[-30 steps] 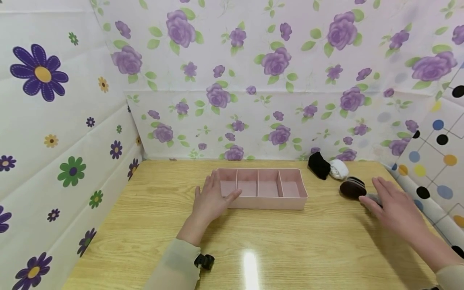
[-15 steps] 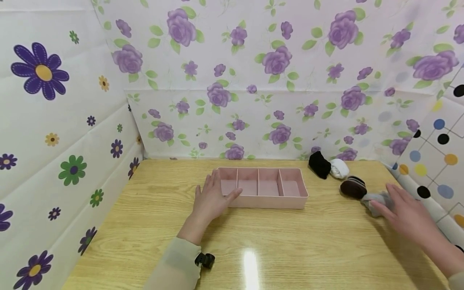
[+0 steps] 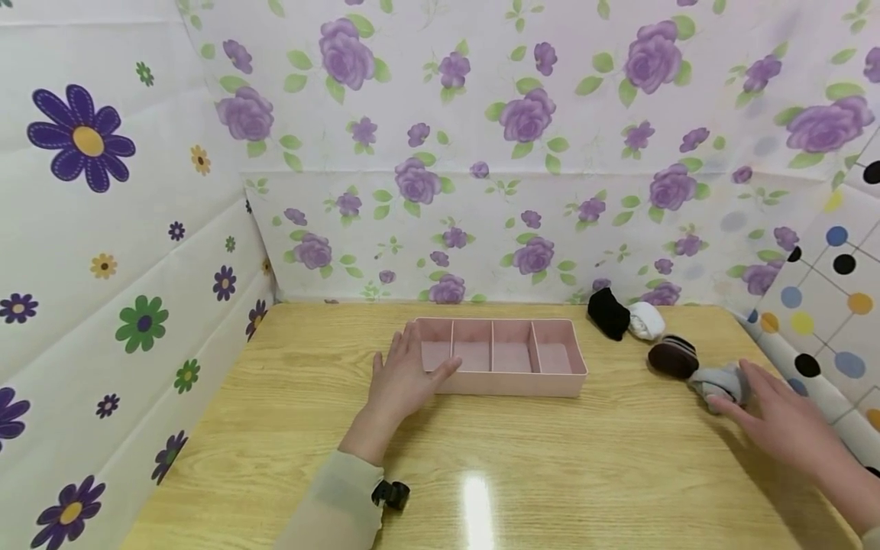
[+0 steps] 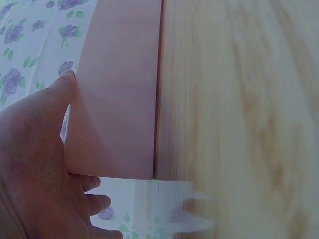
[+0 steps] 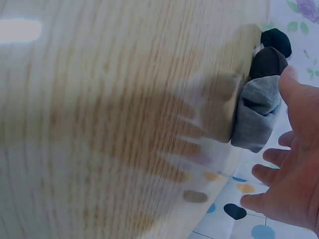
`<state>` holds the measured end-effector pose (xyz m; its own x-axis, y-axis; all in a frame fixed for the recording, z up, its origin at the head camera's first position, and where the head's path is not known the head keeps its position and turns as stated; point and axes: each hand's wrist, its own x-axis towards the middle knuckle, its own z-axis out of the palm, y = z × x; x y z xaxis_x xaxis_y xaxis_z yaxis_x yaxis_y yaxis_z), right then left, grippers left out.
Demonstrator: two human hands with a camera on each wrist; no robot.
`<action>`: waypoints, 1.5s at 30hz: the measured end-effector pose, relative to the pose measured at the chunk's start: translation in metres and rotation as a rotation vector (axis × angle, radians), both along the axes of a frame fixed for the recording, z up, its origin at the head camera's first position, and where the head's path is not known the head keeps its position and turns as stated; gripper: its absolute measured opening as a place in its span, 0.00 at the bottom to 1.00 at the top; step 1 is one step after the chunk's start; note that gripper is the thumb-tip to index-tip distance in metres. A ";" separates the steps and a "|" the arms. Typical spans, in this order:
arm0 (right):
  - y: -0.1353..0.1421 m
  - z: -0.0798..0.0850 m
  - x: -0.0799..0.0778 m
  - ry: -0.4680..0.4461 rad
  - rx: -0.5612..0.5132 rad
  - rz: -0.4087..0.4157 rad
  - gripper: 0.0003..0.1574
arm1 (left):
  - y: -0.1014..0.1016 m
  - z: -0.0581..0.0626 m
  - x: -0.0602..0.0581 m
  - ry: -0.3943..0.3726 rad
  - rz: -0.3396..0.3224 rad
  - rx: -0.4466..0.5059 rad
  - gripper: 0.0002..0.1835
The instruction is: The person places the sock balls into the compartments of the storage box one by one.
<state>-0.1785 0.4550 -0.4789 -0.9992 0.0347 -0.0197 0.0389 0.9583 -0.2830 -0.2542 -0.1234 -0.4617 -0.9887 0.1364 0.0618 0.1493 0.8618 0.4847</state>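
Note:
A pink box (image 3: 509,384) with several compartments stands on the table. My left hand (image 3: 404,378) rests at its left end, thumb over the front rim and the other fingers stretched along the end wall; the left wrist view shows the thumb at the edge of the box (image 4: 117,99). At the right, a grey rolled-up sock (image 3: 720,384) lies by my right hand (image 3: 784,416), whose fingers are spread around its right side. In the right wrist view the thumb overlaps the top of the grey sock (image 5: 256,112), and the other fingers are extended, apart from it.
Behind the grey sock, a dark brown striped rolled sock (image 3: 674,357), a white one (image 3: 646,321) and a black one (image 3: 608,314) run in a row toward the back wall. Flowered sheets (image 3: 474,153) bound the table (image 3: 550,466) at the back and left, a dotted one (image 3: 846,305) at the right.
My right hand has moved slightly right and toward me, lowering beside the grey sock, which now shows more fully. My left hand and the box have stayed in place.

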 end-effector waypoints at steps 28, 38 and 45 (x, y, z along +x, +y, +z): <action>0.003 -0.009 -0.017 0.013 -0.005 0.007 0.68 | 0.000 -0.002 0.000 -0.002 0.013 0.007 0.63; 0.004 -0.011 -0.023 0.070 -0.009 0.030 0.57 | 0.000 -0.003 -0.001 0.003 0.010 -0.002 0.64; 0.000 -0.008 -0.020 0.082 -0.004 -0.004 0.59 | -0.001 -0.003 -0.001 0.004 0.005 -0.004 0.64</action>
<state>-0.1981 0.4553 -0.4866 -0.9973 0.0387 0.0625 0.0191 0.9572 -0.2889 -0.2551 -0.1248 -0.4643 -0.9891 0.1321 0.0653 0.1472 0.8644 0.4807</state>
